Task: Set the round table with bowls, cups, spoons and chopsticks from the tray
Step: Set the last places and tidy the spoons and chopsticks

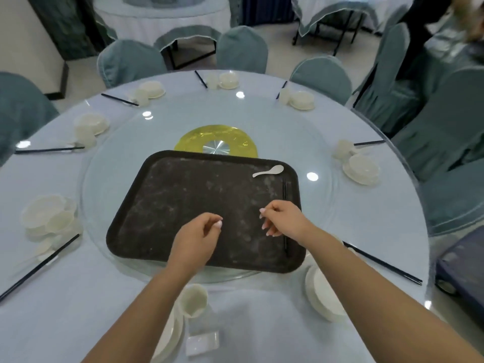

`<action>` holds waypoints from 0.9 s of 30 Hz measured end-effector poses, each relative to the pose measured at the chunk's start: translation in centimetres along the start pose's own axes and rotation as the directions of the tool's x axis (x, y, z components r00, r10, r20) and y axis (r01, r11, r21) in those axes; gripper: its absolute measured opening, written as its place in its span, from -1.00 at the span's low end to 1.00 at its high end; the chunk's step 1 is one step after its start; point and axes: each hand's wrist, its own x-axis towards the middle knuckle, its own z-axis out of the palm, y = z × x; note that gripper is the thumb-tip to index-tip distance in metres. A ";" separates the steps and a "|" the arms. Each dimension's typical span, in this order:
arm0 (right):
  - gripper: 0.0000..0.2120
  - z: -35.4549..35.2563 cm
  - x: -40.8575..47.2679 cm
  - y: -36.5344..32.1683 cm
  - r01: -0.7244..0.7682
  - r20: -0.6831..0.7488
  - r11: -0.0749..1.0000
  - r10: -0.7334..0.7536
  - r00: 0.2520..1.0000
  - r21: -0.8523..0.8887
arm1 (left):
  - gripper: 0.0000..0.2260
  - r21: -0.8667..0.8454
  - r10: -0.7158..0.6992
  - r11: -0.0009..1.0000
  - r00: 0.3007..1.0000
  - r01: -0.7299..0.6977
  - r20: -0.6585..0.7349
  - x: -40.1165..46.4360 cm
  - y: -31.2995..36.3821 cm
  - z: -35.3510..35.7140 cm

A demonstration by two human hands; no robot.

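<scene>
Both hands hover empty, fingers loosely curled: left hand (pixel 200 231), right hand (pixel 281 221). Only a spoon (pixel 268 171) and chopsticks (pixel 285 218) remain on the tray (pixel 183 195), beyond the right hand, probably for the last setting.

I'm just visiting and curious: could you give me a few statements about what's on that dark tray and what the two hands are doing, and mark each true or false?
1. A white spoon lies on the tray. True.
2. The tray is stacked with bowls. False: only the spoon and a pair of dark chopsticks remain on it.
3. The left hand grips a cup. False: it holds nothing.
4. The right hand hovers over the tray, holding nothing. True.
5. The tray sits on the glass turntable. True.
</scene>
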 end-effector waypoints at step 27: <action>-0.93 -2.1 17.4 5.8 -0.191 -0.061 0.979 0.195 0.979 0.077 | -0.53 0.030 -0.126 0.992 0.991 0.125 0.052 25.8 1.5 15.1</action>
